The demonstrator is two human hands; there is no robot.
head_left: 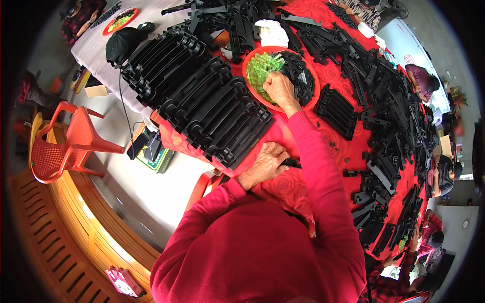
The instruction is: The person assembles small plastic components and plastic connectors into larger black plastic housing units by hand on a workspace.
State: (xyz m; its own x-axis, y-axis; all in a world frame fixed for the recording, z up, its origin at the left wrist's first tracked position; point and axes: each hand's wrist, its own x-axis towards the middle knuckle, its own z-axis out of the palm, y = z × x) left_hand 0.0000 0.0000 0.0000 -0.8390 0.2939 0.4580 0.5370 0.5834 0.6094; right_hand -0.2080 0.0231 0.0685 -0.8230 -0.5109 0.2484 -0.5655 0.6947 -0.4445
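My left hand (266, 162) rests near the table's front edge, its fingers closed round a black plastic part (291, 162) whose end sticks out to the right. Over a round red tray (317, 96) reaches my right hand (281, 89), fingers pinched together at the edge of the green pieces; what they hold, if anything, is hidden. Translucent green pieces (263, 68) fill the tray's left side, and small black pieces (299, 70) its right. Left of my hands, long black plastic parts (217, 111) lie side by side in neat rows.
A small row of black parts (336, 111) lies right of the tray, with a large loose heap (389, 126) beyond. A white bag (272, 34) and a black cap (124, 45) are farther back. An orange plastic chair (81, 139) stands left. Other people sit around the tables.
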